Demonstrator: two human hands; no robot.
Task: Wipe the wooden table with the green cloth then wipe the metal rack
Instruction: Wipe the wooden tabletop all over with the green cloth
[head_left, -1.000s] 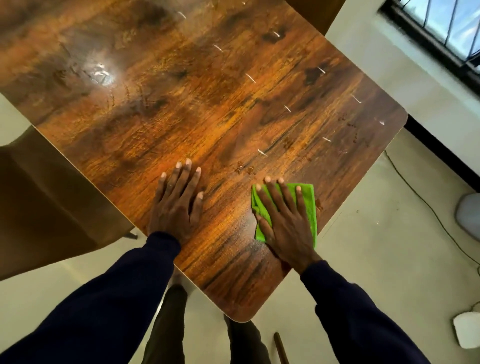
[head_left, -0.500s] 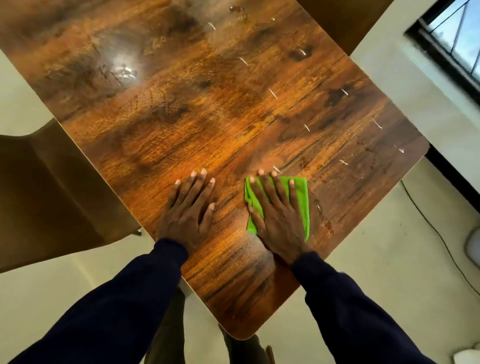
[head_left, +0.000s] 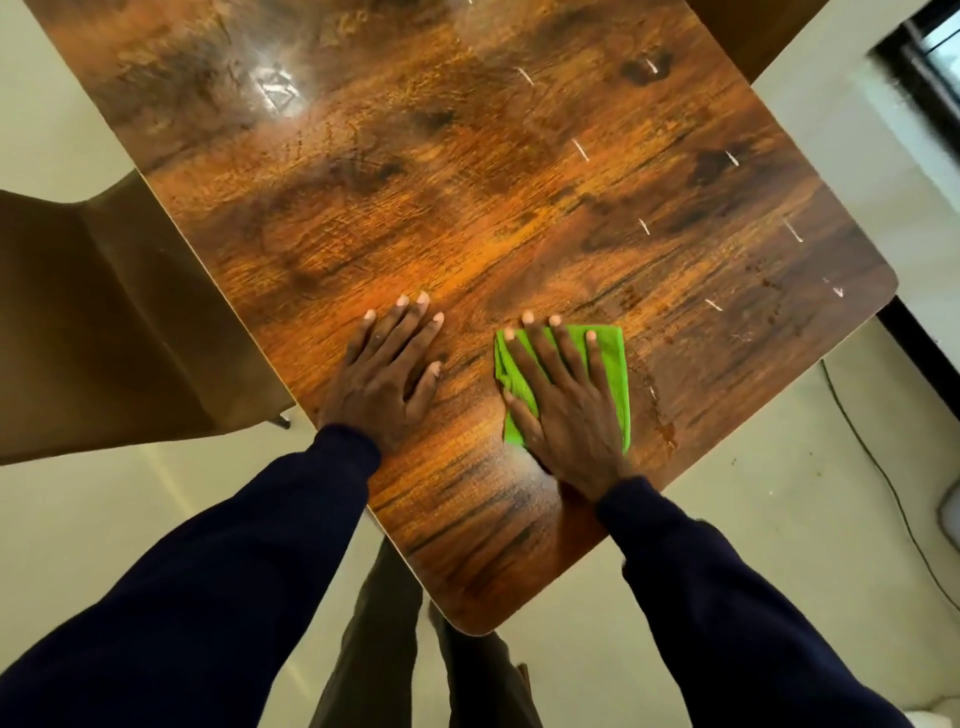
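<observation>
A glossy wooden table (head_left: 467, 197) with dark grain fills most of the view, one rounded corner pointing toward me. My right hand (head_left: 563, 400) lies flat with spread, straight fingers on a folded green cloth (head_left: 613, 364), pressing it onto the tabletop near the right edge. My left hand (head_left: 387, 374) rests flat on the bare wood to the left of the cloth, fingers straight. Both arms wear dark blue sleeves. No metal rack is in view.
A brown chair (head_left: 104, 322) stands at the table's left side. A second brown chair back (head_left: 748, 31) shows at the top right. A thin cable (head_left: 883, 478) runs across the pale floor on the right. A dark window frame (head_left: 924, 78) is at the far right.
My right hand has slid the green cloth away from the near right edge, leftward and further onto the table, closer to my left hand. The left hand stays flat on the wood.
</observation>
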